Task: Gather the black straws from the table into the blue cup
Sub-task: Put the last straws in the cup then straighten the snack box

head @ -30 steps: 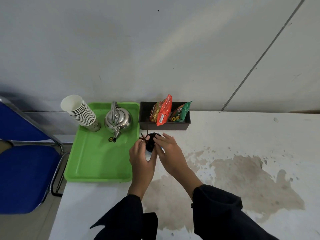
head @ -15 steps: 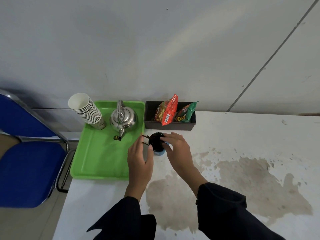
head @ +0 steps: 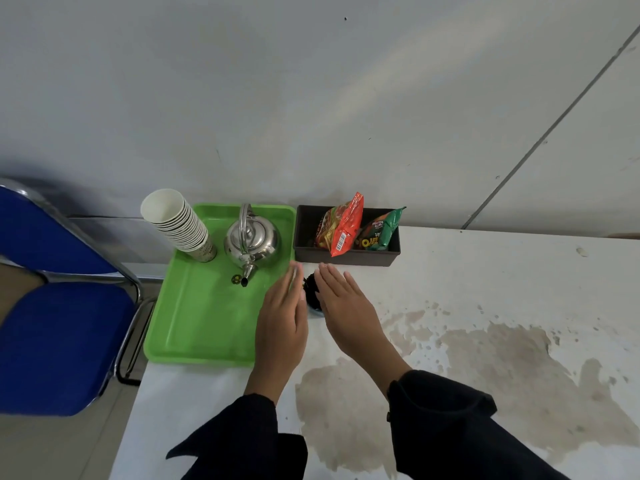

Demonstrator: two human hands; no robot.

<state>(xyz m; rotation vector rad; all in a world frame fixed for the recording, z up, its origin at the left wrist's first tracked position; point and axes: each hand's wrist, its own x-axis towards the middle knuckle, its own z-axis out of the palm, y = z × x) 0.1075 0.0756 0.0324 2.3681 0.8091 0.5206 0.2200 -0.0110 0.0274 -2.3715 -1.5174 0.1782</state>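
Observation:
The bundle of black straws [head: 311,292] stands in the blue cup [head: 316,310], of which only a sliver of the base shows between my hands. My left hand [head: 282,320] is flat with fingers straight, just left of the straws. On the other side my right hand [head: 346,306] is also flat and extended. Both palms face the straws from either side; neither hand holds anything. I cannot tell whether the palms touch the straws.
A green tray [head: 204,317] to the left carries a steel kettle [head: 251,242] and a stack of paper cups [head: 181,225]. A dark box [head: 346,258] with snack packets sits behind the cup. A blue chair [head: 59,313] stands left of the stained white table [head: 485,306].
Both hands have flattened from curled fingers to straight ones and closed in on the straws from the sides. The stray straw ends that stuck out to the left are hidden now.

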